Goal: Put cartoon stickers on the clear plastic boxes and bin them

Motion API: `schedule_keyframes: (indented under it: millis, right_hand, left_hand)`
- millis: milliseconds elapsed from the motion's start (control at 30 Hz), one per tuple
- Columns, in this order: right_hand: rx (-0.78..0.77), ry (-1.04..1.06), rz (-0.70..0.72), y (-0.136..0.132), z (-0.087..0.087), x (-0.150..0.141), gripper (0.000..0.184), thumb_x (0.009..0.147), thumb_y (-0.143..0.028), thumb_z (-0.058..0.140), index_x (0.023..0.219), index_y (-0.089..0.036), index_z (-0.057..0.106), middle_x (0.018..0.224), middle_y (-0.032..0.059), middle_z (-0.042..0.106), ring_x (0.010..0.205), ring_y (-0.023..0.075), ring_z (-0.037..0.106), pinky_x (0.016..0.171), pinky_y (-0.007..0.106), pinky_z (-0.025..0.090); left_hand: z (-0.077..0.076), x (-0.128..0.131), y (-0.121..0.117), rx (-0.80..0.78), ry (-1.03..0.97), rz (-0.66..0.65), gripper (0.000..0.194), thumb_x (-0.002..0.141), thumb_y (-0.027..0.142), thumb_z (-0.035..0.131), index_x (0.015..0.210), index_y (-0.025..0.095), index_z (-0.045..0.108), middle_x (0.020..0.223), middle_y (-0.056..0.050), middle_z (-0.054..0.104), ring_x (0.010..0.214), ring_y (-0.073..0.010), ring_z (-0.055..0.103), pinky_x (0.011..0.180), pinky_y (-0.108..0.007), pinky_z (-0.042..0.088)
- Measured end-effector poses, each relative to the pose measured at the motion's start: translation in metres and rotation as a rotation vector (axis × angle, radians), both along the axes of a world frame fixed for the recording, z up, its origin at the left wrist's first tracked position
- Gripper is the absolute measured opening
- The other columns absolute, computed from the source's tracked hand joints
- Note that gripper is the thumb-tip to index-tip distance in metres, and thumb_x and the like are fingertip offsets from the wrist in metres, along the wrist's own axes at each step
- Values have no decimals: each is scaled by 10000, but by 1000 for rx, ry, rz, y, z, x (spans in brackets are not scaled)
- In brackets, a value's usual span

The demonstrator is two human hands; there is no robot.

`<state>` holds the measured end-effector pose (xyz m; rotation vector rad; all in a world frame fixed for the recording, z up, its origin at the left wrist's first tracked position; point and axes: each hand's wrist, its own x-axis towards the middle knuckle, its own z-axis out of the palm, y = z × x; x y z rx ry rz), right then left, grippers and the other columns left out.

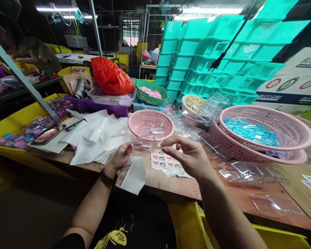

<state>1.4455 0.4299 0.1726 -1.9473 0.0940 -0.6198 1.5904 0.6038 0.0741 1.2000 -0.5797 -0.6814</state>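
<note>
My left hand (121,158) is closed on a clear plastic case (145,142), held above the table's front edge. A sticker sheet (131,175) with a white back hangs from the same hand, its pink printed side partly turned away. My right hand (188,155) is at the right end of the case, thumb and forefinger pinched together. Whatever sits between those fingertips is too small to make out. Below and between the hands, more sticker sheets (162,161) with cat pictures lie on the table. Just behind the case stands a pink basket (150,113) with clear plastic pieces inside.
White backing sheets (93,138) are piled at left, beside a yellow bin (5,128) of small wrapped items. Pink baskets (264,112) with blue pieces stand at right. Loose clear cases (248,173) lie before them. Turquoise bins (204,52) are stacked behind. Another person sits far left.
</note>
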Motion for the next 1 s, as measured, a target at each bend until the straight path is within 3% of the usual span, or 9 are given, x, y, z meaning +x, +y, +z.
schedule_keyframes:
  millis: [100,233,567,1000]
  right_hand:
    - [25,248,183,4,8,5,394,753,-576,758,758,-185,713,688,14,641,655,142,526,615,300,400]
    - [17,394,201,6,6,21,475,709,-632,753,702,-168,657,618,-19,558,598,110,455,567,272,353]
    - [6,403,151,9,-5,35,529,670,-689,724,643,-170,630,580,-38,482,565,94,369,549,273,292]
    - [-31,440,132,7,-7,39,533,679,-701,708,669,-171,647,610,-18,522,581,107,407,550,277,312]
  left_hand:
    - [4,-5,0,73,-37,-36,695,602,836,677,660,155,550,521,58,436,457,-52,307,436,-206,252]
    - [7,-8,-1,63,-42,-86,705,568,830,706,646,165,485,533,75,386,474,-41,275,440,-202,218]
    - [12,-7,-2,119,-6,-42,762,478,883,693,648,178,457,565,73,365,507,-50,257,456,-206,226]
    - [-6,-2,-2,98,-46,-51,710,605,848,662,708,164,501,611,56,399,548,-70,294,486,-213,256]
